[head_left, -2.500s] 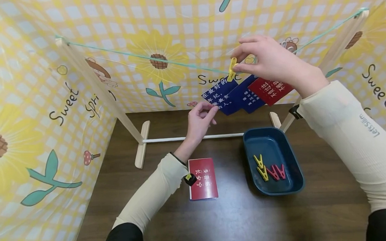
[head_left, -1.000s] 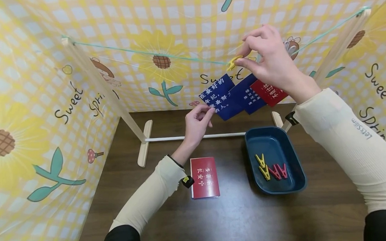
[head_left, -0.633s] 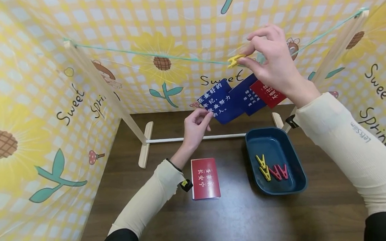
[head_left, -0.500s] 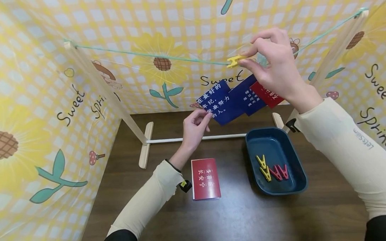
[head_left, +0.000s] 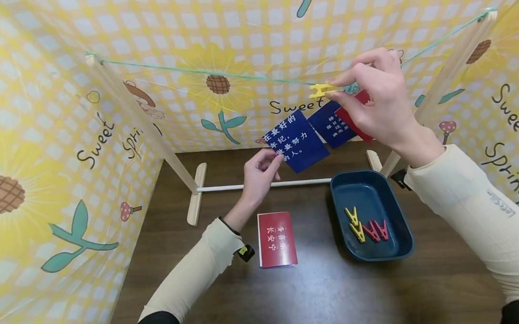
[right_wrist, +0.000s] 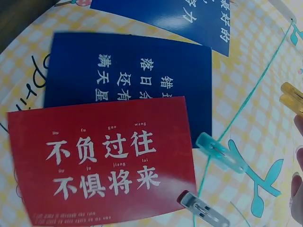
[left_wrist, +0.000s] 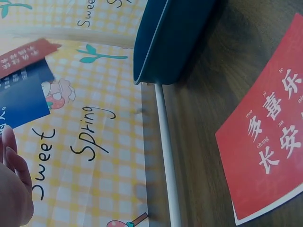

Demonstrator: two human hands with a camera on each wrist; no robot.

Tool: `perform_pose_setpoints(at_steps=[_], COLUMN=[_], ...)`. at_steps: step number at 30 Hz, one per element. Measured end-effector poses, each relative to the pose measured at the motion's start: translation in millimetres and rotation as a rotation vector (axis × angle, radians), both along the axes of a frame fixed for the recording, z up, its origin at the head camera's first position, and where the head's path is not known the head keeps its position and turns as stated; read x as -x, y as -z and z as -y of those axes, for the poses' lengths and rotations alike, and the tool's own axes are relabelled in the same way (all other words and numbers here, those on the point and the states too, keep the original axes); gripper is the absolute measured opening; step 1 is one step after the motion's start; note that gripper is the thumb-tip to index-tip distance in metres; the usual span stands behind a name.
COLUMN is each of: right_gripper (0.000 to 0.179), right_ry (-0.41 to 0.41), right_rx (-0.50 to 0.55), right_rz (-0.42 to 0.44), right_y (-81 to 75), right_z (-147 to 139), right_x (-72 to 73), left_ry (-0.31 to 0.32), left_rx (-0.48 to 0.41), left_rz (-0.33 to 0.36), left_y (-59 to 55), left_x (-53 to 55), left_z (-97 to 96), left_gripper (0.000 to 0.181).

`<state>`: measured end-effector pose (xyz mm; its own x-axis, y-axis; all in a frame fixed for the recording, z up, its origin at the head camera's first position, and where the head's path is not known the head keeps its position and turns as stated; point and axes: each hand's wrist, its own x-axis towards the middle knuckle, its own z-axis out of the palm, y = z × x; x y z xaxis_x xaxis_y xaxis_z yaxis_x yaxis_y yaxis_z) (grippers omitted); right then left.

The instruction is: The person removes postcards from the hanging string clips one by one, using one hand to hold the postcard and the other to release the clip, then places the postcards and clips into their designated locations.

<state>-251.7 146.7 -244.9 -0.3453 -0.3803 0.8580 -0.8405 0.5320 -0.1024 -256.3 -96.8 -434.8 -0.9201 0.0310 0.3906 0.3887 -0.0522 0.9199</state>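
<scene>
My left hand (head_left: 259,174) pinches a blue card (head_left: 300,142) at its lower left edge; my right hand (head_left: 379,92) pinches a yellow clip (head_left: 319,90) between thumb and fingers. Stand: wooden posts (head_left: 128,112) at left and right carry a green cord (head_left: 168,69) across the far side. Tray (head_left: 367,192): near the right post, on the near side of the cord. A red card (head_left: 277,241) lies flat, left of the tray. A second blue card (head_left: 331,121) and a second red card (right_wrist: 99,161) hang at right, with a teal clip (right_wrist: 220,151) on the cord.

Held card: tilted, below the cord and apart from it, just beside the second blue card. I rate it light, thin, moderately stiff and somewhat slippery; hard pinching may crease it. Grip at an edge, keeping the upper corner free. Yellow clip: probably light, springy plastic; grip by the tail ends. Tray contents: yellow clips (head_left: 357,232) and pink clips (head_left: 382,229).
</scene>
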Motion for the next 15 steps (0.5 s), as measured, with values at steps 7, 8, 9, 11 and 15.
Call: perform_pose_setpoints(at_steps=[7,8,9,11,15], right_gripper=[0.026,0.027,0.027,0.028,0.027], right_ry=[-0.01,-0.009,-0.007,0.001,0.012], right_rx=[0.029,0.032,0.032,0.019,-0.003], right_rz=[-0.019,-0.015,-0.009,0.005,0.037], right_y=[3.1,4.1,5.3,8.2,15.7], right_z=[-5,-6,-7,-10,-14], right_x=[-3.1,-3.9,-4.9,-7.3,-11.5], left_ry=[0.009,0.011,0.012,0.012,0.012], left_rx=[-0.013,-0.014,-0.013,-0.009,-0.003], left_rz=[-0.005,-0.006,-0.007,-0.011,-0.019], left_y=[1.3,1.4,1.7,2.5,5.0], left_x=[-2.2,-2.6,-3.3,-4.6,-8.3], left_z=[1.4,1.7,2.0,2.9,5.6], left_gripper=[0.012,0.011,0.011,0.008,0.002])
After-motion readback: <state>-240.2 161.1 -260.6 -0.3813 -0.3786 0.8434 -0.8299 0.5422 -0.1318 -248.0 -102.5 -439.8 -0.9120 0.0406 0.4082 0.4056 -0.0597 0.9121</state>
